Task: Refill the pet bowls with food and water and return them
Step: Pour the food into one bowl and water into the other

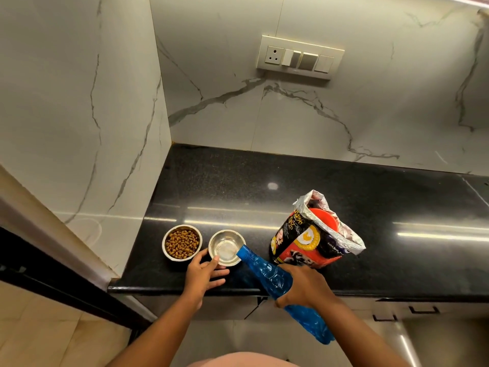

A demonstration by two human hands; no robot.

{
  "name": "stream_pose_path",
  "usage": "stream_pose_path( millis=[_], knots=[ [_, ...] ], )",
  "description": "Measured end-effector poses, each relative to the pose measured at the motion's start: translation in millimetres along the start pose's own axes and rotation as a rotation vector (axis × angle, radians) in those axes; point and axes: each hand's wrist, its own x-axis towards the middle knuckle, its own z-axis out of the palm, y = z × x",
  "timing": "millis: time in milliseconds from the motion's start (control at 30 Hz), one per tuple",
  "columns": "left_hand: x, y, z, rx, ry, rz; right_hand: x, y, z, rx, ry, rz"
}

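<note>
**Water going into the second bowl**

While the right hand (304,286) gripped the blue bottle (280,284) around its middle and tipped its mouth over the rim, the water step looked to be in hand. The left hand (203,274) steadied the steel water bowl (225,247) with curled fingers touching its near side. It sat near the worktop's (264,181) front edge, by the left corner. Just left of it stood the food bowl (182,242), already full. To the right stood the open food bag (315,234). Next, the bottle probably needed more tipping, slowly, so nothing spilled.
</note>
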Motion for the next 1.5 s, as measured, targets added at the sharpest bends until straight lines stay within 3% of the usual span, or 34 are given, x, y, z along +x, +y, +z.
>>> stream_pose_path(
  millis=[1500],
  knots=[
    [-4.3,-0.3,-5.3,0.005,-0.024,0.014,3.5,-2.5,-2.6,-0.022,-0.032,-0.011]
  ],
)
